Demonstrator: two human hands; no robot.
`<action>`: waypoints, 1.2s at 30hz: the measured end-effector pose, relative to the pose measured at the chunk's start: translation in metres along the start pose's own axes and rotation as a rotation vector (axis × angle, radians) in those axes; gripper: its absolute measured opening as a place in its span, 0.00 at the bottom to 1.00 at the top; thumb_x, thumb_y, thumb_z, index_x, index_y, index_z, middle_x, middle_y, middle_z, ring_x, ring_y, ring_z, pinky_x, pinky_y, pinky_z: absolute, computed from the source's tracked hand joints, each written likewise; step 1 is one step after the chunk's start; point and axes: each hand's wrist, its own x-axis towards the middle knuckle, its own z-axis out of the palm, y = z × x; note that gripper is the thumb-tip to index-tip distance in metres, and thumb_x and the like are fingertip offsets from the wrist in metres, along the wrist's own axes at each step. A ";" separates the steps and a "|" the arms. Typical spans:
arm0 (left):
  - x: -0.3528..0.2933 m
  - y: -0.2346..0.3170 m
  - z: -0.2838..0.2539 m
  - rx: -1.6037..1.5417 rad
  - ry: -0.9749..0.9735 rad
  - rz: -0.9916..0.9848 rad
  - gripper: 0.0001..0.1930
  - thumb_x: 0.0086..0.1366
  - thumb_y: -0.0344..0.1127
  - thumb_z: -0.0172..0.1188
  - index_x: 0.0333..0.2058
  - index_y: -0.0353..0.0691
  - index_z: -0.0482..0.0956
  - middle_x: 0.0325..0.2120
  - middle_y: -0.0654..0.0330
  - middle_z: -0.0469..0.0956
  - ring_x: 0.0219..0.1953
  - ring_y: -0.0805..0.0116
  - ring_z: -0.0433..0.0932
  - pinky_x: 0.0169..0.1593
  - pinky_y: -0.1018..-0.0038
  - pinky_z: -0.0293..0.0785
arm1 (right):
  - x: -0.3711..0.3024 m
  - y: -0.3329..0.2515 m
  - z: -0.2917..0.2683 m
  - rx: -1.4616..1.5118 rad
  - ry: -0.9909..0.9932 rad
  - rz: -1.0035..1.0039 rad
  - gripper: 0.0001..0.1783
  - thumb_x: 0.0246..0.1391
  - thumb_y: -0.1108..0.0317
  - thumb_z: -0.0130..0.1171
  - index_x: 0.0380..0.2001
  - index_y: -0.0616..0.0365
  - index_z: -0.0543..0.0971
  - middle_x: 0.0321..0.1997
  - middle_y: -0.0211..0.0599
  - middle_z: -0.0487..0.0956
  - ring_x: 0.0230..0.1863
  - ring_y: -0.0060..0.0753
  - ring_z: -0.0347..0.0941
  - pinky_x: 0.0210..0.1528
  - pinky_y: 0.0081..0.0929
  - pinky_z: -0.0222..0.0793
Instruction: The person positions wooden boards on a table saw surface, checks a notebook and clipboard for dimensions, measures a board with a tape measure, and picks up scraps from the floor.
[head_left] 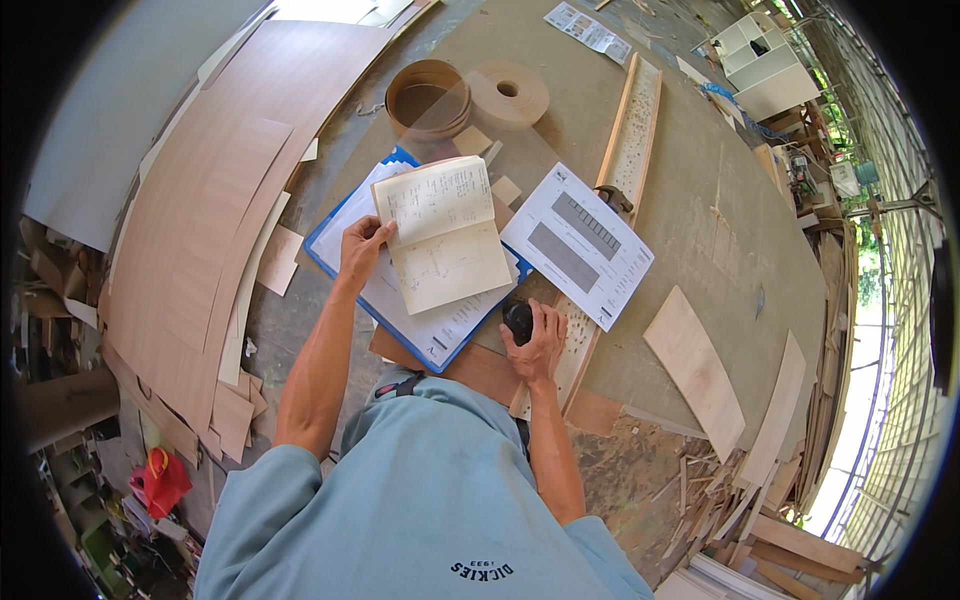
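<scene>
My left hand (362, 248) pinches the left edge of an open notebook (450, 268) with handwriting on its upper page and a sketch on the lower. The notebook lies tilted over a stack of papers (440, 332) on a blue folder (322, 240). Beside the folder's lower right corner, my right hand (541, 345) curls around a small black rounded object (518, 322), whose exact kind I cannot make out. Just beyond that hand, a printed sheet (622, 262) with two dark grey drawings overlaps a long wooden strip with a speckled face (632, 130).
Rolls of brown edging (428, 85) and pale edging tape (528, 92) sit on the worktable (715, 230). A dark metal fitting (613, 200) rests on the strip. Veneer sheets (235, 130) lie at left, thin boards (695, 370) at right, wood offcuts (700, 505) below.
</scene>
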 end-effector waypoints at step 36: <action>-0.004 0.006 0.000 -0.012 0.024 0.001 0.12 0.63 0.36 0.64 0.36 0.31 0.79 0.30 0.60 0.81 0.31 0.76 0.77 0.39 0.79 0.73 | 0.002 0.001 -0.004 0.314 0.129 0.058 0.31 0.42 0.59 0.71 0.47 0.60 0.71 0.46 0.42 0.74 0.49 0.44 0.68 0.56 0.39 0.63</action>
